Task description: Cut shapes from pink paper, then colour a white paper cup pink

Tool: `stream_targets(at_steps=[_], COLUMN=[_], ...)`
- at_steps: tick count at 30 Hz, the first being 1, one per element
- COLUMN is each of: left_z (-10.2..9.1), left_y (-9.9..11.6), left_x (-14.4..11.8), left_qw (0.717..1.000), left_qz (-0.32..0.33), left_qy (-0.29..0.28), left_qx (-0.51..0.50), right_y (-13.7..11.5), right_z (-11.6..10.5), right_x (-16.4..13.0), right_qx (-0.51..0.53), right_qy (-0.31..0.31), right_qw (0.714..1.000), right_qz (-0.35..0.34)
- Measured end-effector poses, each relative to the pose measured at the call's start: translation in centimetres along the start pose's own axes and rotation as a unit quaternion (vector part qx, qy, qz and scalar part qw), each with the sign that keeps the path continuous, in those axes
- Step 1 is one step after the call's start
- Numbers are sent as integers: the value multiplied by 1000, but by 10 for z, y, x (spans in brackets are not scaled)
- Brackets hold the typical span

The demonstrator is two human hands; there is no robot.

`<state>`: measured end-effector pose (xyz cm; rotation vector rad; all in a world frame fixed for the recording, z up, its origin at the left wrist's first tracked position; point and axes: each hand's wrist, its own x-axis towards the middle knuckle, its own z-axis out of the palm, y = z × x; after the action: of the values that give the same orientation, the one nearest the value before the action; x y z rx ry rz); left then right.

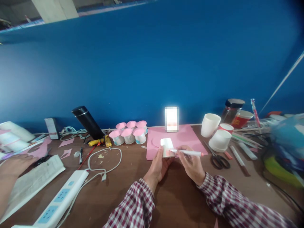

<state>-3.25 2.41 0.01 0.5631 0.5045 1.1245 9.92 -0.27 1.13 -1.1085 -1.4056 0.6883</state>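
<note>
The left hand [158, 164] is closed around a small white paper cup [167, 146], thumb on the near side and fingers wrapped behind it. The cup stands rim down on the near edge of a pink paper sheet [187, 134] that lies flat on the brown table [175, 193]; its long axis is close to upright, tipped slightly toward the left hand.

The right hand [192, 164] pinches a white marker [188, 153] between thumb and fingers. The marker lies nearly level, its long axis running left to right: the tip points left and meets the lower side of the cup, and the reddish end points right, toward a pair of scissors [217, 158] lying just beside the sheet.

Behind the sheet a bright phone screen [171, 119] stands against the blue wall [152, 63]. To its left is a cluster of six pink-topped cups [129, 132]; to its right are larger white cups [210, 124], one of them upside down. A white power strip [63, 198] lies at the lower left, near another person's blurred hand [14, 166] resting on papers.
</note>
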Motion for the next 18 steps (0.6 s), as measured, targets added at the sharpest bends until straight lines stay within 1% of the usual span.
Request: stream_targets(at_steps=[3,8,13,18], left_z=[-1,-3,-2,-3], left_y=[-1,-2,-2,-2], left_x=[0,2,1,1], left_qw=[1000,1000,1000,1000], left_qz=[1,4,8,2], left_qy=[-7,5,-1,13], left_qx=[2,9,8,6], right_y=[0,-1,-4,-4], right_z=[0,0,-1,0], right_x=[0,1,2,2], right_qx=[-2,-5,-7,-12], right_qy=[-14,16,-2,20], right_qw=[1000,1000,1000,1000], right_qz=[-4,-8,-14,-13])
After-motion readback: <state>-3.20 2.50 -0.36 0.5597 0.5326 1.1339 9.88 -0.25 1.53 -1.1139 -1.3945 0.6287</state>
